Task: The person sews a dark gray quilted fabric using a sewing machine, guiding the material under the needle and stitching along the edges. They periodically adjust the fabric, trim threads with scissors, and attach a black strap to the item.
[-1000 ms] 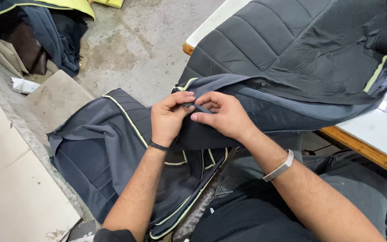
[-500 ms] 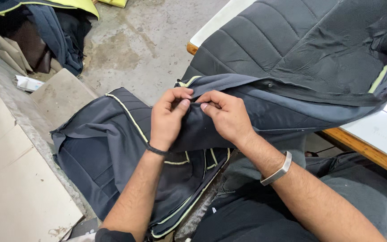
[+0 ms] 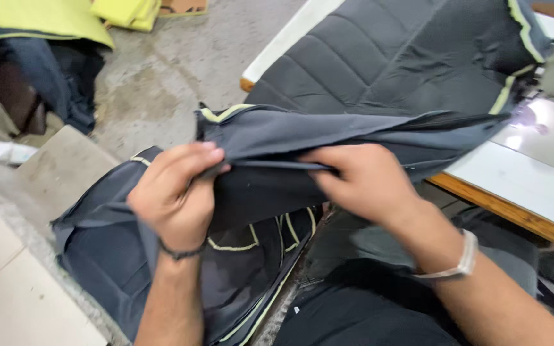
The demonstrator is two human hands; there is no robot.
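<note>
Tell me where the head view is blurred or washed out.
Head view: motion blur softens both the left hand and the right hand and the dark fabric they pinch; a lamp burns out a white glare spot on the tabletop at the right edge; the floor is evenly lit, with no hard shadows.

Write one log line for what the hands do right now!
left hand: pinching dark grey fabric | right hand: pinching same folded edge | fabric: stretched between hands | table: quilted panel on it
</note>
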